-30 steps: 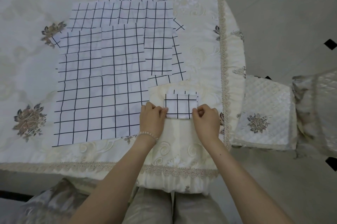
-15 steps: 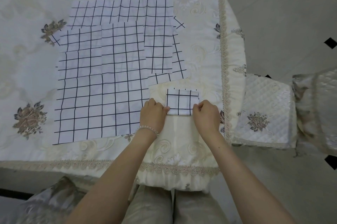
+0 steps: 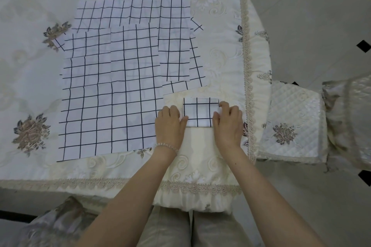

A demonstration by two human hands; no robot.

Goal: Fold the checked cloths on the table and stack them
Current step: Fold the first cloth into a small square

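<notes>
Pressing the small folded cloth (image 3: 200, 112) flat is the step we judge ourselves to be on, and it lies on the desk (image 3: 220, 50) right between our hands. Our left hand (image 3: 169, 124) sits at its left edge with the fingers curled under and the thumb tip touching the cloth's lower left corner. Our right hand (image 3: 227, 121) is at its right edge, fingers bent over that edge and seeming to pinch it; whether they truly grip the layers we cannot tell for sure.

To do this well, we would keep the edges lined up so the black grid lines meet, then run the fingers outward along the fold to crease it before letting go. The cloth looks thin, so we expect it to spring open if released too soon.

Just past our left hand, the unfolded cloths (image 3: 112, 90) lie spread in an overlapping heap, reaching away from us; those are all waiting to be folded. Beyond our right hand, off the desk's side, a quilted seat cushion (image 3: 291, 124) shows.

Compared with a second ago, the folded cloth looks a little squarer and neater, our right fingers have crept further up its right edge, and the heap has not shifted.
</notes>
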